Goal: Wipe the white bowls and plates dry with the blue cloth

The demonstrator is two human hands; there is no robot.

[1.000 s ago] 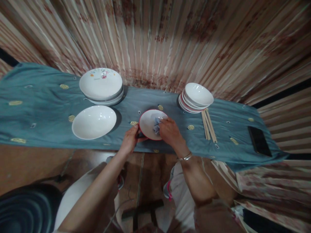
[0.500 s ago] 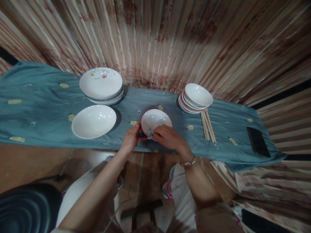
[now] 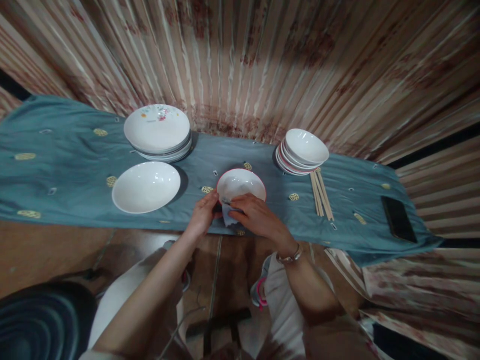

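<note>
A white bowl with a red rim [image 3: 242, 181] sits near the front edge of the cloth-covered table. My left hand [image 3: 204, 212] grips its left side, fingers closed at the rim. In my right hand [image 3: 255, 212] is a pale, thin cloth [image 3: 228, 215], pressed at the bowl's near left rim and hanging over its outside. Part of the bowl's near side is hidden behind my right hand and the cloth.
A large white bowl [image 3: 147, 187] stands at left, before a stack of plates [image 3: 157, 131] with a flowered top plate. Right of centre are stacked small bowls [image 3: 304, 149], wooden chopsticks [image 3: 321, 195] and a black phone [image 3: 398, 218]. A pleated curtain [image 3: 240, 65] hangs behind.
My right hand has shifted slightly along the rim, its fingers straighter. More of the cloth now shows, draped over the bowl's near left edge. My left hand stays on the bowl.
</note>
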